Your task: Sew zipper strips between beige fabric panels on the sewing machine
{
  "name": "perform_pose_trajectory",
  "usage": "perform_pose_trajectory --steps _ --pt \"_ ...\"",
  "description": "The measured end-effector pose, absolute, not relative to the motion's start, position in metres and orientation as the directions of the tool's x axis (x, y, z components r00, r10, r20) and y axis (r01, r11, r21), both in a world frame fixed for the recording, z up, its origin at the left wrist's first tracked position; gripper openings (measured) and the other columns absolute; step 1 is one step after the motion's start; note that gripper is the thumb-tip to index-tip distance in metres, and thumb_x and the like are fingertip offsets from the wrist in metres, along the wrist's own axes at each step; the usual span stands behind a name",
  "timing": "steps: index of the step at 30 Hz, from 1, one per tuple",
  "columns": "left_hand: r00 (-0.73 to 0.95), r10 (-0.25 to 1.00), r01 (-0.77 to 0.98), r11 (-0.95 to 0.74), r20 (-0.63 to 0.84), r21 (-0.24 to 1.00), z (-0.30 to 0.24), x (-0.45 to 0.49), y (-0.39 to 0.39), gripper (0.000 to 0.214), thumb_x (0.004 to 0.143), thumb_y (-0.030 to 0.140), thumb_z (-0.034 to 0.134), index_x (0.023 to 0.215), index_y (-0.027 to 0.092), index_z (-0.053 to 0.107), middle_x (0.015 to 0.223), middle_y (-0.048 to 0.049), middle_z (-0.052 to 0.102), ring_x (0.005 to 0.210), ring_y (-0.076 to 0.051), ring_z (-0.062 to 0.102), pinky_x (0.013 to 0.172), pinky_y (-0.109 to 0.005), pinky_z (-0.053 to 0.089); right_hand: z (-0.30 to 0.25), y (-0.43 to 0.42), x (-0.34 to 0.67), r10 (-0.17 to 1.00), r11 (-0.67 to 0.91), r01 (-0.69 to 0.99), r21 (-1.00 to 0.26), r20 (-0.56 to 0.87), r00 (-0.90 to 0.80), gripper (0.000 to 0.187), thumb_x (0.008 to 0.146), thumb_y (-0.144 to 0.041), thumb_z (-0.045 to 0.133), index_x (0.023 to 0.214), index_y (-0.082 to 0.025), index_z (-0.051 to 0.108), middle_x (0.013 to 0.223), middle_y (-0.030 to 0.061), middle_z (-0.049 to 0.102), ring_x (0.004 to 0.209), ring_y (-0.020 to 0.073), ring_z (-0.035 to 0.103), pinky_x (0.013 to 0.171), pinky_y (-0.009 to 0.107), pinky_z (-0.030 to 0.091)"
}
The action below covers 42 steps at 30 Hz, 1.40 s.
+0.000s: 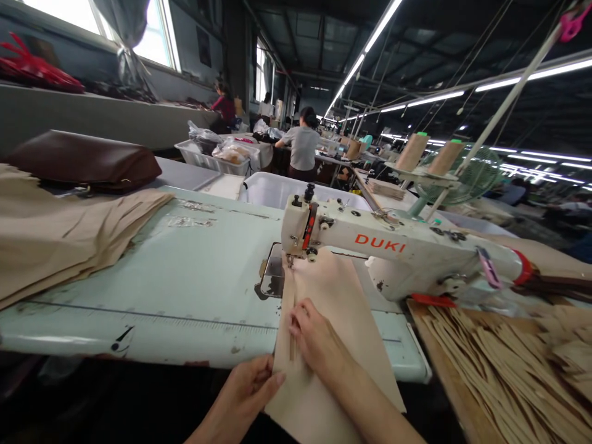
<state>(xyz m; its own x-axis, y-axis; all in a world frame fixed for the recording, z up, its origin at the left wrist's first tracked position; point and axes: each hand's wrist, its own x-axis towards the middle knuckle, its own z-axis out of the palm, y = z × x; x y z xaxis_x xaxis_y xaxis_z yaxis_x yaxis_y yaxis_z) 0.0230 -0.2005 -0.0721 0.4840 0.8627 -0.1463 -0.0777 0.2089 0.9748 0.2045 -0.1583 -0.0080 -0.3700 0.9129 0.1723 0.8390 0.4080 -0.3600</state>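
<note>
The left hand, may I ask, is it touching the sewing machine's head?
No, the left hand holds the beige panel by its left edge.

Light is being given by tube lights and by windows, whose panes are being whitened out. The ceiling is being left dim, the space below the table lost in black. Faint shade is being cast on the cloth beneath the sewing machine. A sheen is being thrown along the table's front edge. Strips at lower right are being stretched and softened.

Lt grn table, DUKI machine, beige panel, stacked tan pcs L
</note>
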Motion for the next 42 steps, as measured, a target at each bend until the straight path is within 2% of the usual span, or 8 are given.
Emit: perform_pose_trajectory --steps 9,15,19,21,25,30,34,42 --pt "0.479 0.866 -0.212 0.272 -0.144 0.939 -0.072 0.014 -0.207 0.044 0.085 0.06 0.07 0.086 0.017 0.061 0.083 -0.0051 0.061 0.086 -0.023 0.058 0.078 -0.032 0.05 -0.013 -0.16 0.205 0.863 0.488 0.856 -0.171 0.243 -0.443 0.023 0.094 -0.01 0.059 0.113 -0.023 0.062 0.106 0.0047 0.059 0.099 0.0218 0.058 0.078 0.032 0.057" --pt "0.475 0.826 -0.185 0.432 -0.305 0.882 -0.072 0.015 -0.207 0.052 0.076 0.064 0.076 0.083 0.015 0.058 0.07 -0.0002 0.057 0.062 -0.013 0.053 0.056 -0.021 0.04 -0.002 -0.168 0.203 0.931 0.323 0.918 -0.23 0.253 -0.264 0.008 0.096 -0.018 0.055 0.101 -0.016 0.061 0.108 0.0109 0.06 0.093 0.023 0.063 0.077 0.037 0.06" --pt "0.484 0.814 -0.174 0.45 -0.322 0.876 -0.052 0.018 -0.208 0.051 0.078 0.063 0.075 0.086 0.014 0.062 0.076 -0.0024 0.063 0.068 -0.014 0.058 0.062 -0.022 0.046 -0.001 -0.213 0.21 0.808 0.586 0.748 -0.311 0.282 -0.517 0.069 0.086 -0.039 0.07 0.144 -0.014 0.042 0.146 0.0166 0.046 0.136 0.0305 0.044 0.113 0.048 0.043" --pt "0.499 0.824 -0.162 0.393 -0.268 0.905 -0.045 0.018 -0.207 0.051 0.08 0.064 0.072 0.082 0.013 0.063 0.076 -0.0035 0.065 0.069 -0.015 0.061 0.063 -0.023 0.048 -0.008 -0.231 0.211 0.75 0.661 0.689 -0.297 0.256 -0.609 0.081 0.087 -0.033 0.066 0.154 -0.011 0.027 0.153 0.0176 0.04 0.143 0.0322 0.035 0.118 0.053 0.034" --pt "0.467 0.85 0.001 0.274 -0.242 0.962 -0.055 0.01 -0.203 0.065 0.088 0.073 0.054 0.076 0.011 0.067 0.067 -0.0083 0.069 0.058 -0.018 0.066 0.055 -0.025 0.051 -0.017 -0.234 0.212 0.852 0.52 0.683 -0.513 0.253 -0.458 0.064 0.087 0.001 0.036 0.148 -0.017 0.041 0.141 0.0094 0.055 0.133 0.0193 0.048 0.115 0.042 0.04" --pt "0.458 0.786 -0.11 0.514 -0.416 0.85 -0.07 0.001 -0.201 0.063 0.092 0.067 0.053 0.099 0.008 0.074 0.087 -0.0158 0.077 0.078 -0.026 0.075 0.071 -0.034 0.059 -0.002 -0.219 0.217 0.937 0.311 0.562 -0.766 0.147 -0.317 0.039 0.101 -0.012 0.039 0.131 -0.025 0.06 0.124 0.0054 0.064 0.114 0.0149 0.061 0.1 0.03 0.05" --pt "0.563 0.747 -0.365 0.607 -0.352 0.706 -0.058 0.006 -0.205 0.061 0.096 0.06 0.052 0.119 0.007 0.07 0.117 -0.0197 0.072 0.111 -0.031 0.069 0.103 -0.044 0.05 0.002 -0.222 0.214 0.943 0.288 0.563 -0.775 0.128 -0.306 0.032 0.105 -0.02 0.039 0.126 -0.026 0.063 0.119 0.0047 0.064 0.109 0.0149 0.062 0.096 0.029 0.051" --pt "0.569 0.755 -0.456 0.62 -0.328 0.638 -0.053 0.012 -0.207 0.052 0.1 0.05 0.05 0.115 0.006 0.072 0.121 -0.0177 0.071 0.116 -0.031 0.065 0.108 -0.043 0.046 -0.026 -0.231 0.2 0.892 0.452 0.632 -0.629 0.335 -0.304 0.044 0.082 0.002 0.068 0.118 -0.023 0.059 0.114 0.0037 0.064 0.109 0.021 0.057 0.096 0.035 0.052"
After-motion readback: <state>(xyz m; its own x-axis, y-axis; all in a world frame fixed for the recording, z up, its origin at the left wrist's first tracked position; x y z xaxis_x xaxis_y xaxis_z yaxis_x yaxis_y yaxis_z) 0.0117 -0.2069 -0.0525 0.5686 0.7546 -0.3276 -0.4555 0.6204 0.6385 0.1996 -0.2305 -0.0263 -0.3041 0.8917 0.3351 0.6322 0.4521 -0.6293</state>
